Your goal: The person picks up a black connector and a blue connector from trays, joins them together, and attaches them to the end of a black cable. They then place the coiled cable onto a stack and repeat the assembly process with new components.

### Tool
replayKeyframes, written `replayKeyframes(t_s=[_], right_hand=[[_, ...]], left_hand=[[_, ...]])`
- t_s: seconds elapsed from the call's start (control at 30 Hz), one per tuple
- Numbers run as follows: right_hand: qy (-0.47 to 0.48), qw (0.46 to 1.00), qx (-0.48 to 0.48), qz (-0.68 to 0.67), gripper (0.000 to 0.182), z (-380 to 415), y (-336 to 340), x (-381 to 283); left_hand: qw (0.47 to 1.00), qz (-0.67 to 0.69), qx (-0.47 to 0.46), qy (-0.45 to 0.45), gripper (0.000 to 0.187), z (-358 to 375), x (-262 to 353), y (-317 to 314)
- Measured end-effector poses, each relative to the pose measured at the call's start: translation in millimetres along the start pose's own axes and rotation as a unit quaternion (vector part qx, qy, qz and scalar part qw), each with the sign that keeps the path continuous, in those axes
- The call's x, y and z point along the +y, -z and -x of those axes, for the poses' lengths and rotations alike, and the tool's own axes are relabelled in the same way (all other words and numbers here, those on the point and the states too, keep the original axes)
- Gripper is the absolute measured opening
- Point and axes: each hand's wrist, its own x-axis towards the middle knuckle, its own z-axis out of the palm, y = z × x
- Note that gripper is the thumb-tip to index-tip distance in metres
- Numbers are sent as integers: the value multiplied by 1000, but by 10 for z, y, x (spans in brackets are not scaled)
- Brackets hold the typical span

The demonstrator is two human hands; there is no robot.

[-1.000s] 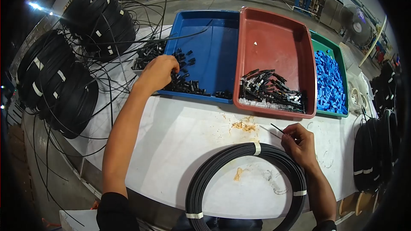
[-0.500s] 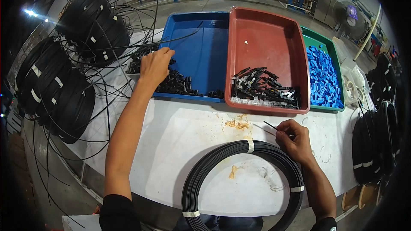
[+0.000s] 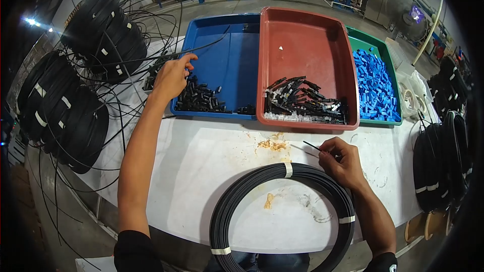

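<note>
My left hand (image 3: 171, 78) is over the left edge of the blue tray (image 3: 229, 45), above a heap of small black parts (image 3: 199, 94). Its curved fingers are a little apart, and I see nothing between them; the thumb side is partly hidden. On the right, my right hand (image 3: 343, 158) is closed in a pinch on a thin black cable (image 3: 311, 145), whose end sticks out leftward. Just below this hand lies a large coil of black cable (image 3: 227, 201), bound with white tape bands, overhanging the table's near edge.
A red tray (image 3: 307, 40) beside the blue one holds black and whitish pieces. Past it, a green tray (image 3: 392, 65) holds blue pieces (image 3: 375, 85). Cable coils stand at left (image 3: 65, 116) and right (image 3: 428, 161). Loose cable ends reach over the blue tray.
The view has shifted slightly. My left hand's fingers have spread a little above the black parts. My right hand keeps its pinch on the cable.
</note>
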Motion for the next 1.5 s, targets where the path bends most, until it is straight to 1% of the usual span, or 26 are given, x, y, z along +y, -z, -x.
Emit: replayKeyframes(t_s=[0.13,0.23,0.3,0.43,0.5,0.53,0.6,0.63,0.7,0.73,0.8,0.93,0.97,1.0,1.03,1.1,1.13,1.17,1.2,1.23,1.27,1.3,1.33,1.4,1.43,1.5], right_hand=[[-15,1000,6,9,8,9,-3,-37],[-11,1000,7,8,8,10,-1,-28],[-8,1000,10,8,8,3,-7,-20],[-20,1000,4,5,8,4,1,-17],[-26,1000,2,-2,9,8,3,-25],[-26,1000,4,-2,9,12,3,-24],[-15,1000,1,5,9,10,4,-16],[-14,1000,4,6,9,6,5,-10],[2,1000,5,9,9,5,1,9],[2,1000,9,10,9,2,4,11],[-5,1000,3,9,10,3,4,12],[23,999,24,9,11,13,15,0],[56,997,39,44,11,7,36,-28],[88,991,55,79,11,5,61,-55],[88,991,59,80,11,3,86,-80],[79,992,65,79,12,-7,126,-115],[80,991,67,79,12,-3,131,-118],[52,995,70,49,10,-2,127,-110],[25,997,72,19,9,-13,122,-96],[29,997,73,21,9,-46,106,-16],[44,995,80,-33,9,-88,88,109],[59,991,88,-86,10,-99,88,155],[62,991,88,-83,10,-88,102,101],[36,980,94,-174,13,-77,114,-33],[55,977,119,-170,17,-91,83,-51],[76,979,129,-140,15,-75,63,-71]], left_hand=[[999,-17,-31,-6,36,-12,-42,13],[997,-50,-55,-32,29,22,-2,38],[990,-116,-48,-67,24,63,34,60],[987,-126,-82,-64,22,70,72,60],[987,-147,-64,-5,27,88,94,-16],[987,-146,-63,-7,27,92,80,-65],[991,-128,-27,-3,41,98,78,-142],[992,-127,-25,-5,41,99,102,-150],[992,-118,-28,34,52,91,181,-160],[992,-117,-26,31,52,80,202,-154],[994,-84,-48,55,54,70,220,-119],[997,-57,-45,32,48,78,144,-143],[999,46,3,-27,44,74,64,-213],[984,149,50,-85,40,89,122,-201],[983,150,51,-89,40,122,193,-204],[942,316,93,-59,35,246,447,-254],[929,346,114,-57,33,330,631,-325],[949,307,61,-48,32,446,809,-322],[958,247,45,-140,30,521,934,-377],[950,265,-1,-164,26,612,1116,-391],[943,275,-17,-188,25,684,1251,-422],[936,296,-10,-190,27,726,1320,-528],[936,297,-6,-191,27,726,1386,-561],[918,357,-40,-164,29,750,1504,-599],[916,368,-38,-158,31,739,1547,-612],[911,383,-32,-148,30,728,1593,-604]])
